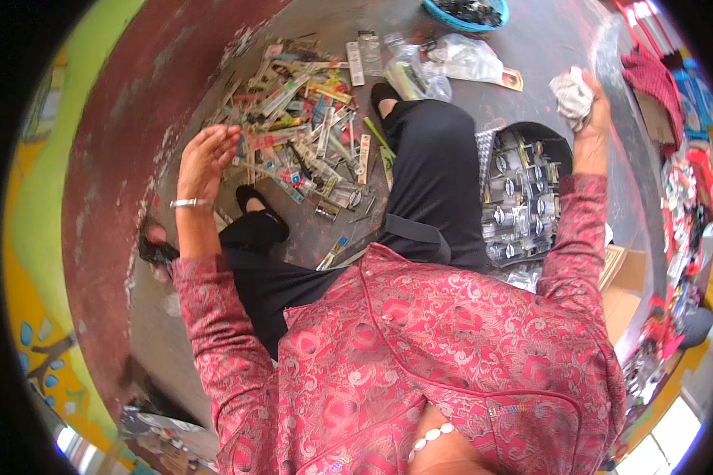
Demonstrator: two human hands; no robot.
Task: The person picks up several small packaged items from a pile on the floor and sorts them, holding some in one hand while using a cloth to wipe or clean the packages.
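Observation:
My right hand (596, 125), raised at the right, is closed round a crumpled greyish-white cloth (572, 98). My left hand (204, 161) hangs in the air at the left with nothing in it, its fingers loosely bent and a little apart. Beyond it on the floor spreads a heap of slim packaged items (297, 119), mostly long, thin packs in mixed colours; their exact kind is too small to tell. Below my right hand, beside my leg, stands a dark bag or container (564, 146) filled with several small clear packs with dark labels (509, 188).
At the far edge sits a blue basket (459, 26) with dark things inside. Clear plastic bags (463, 58) lie near my foot. A cardboard box (627, 277) is at my right, with piled goods (681, 229) past it. A dark red wall (107, 158) curves along the left.

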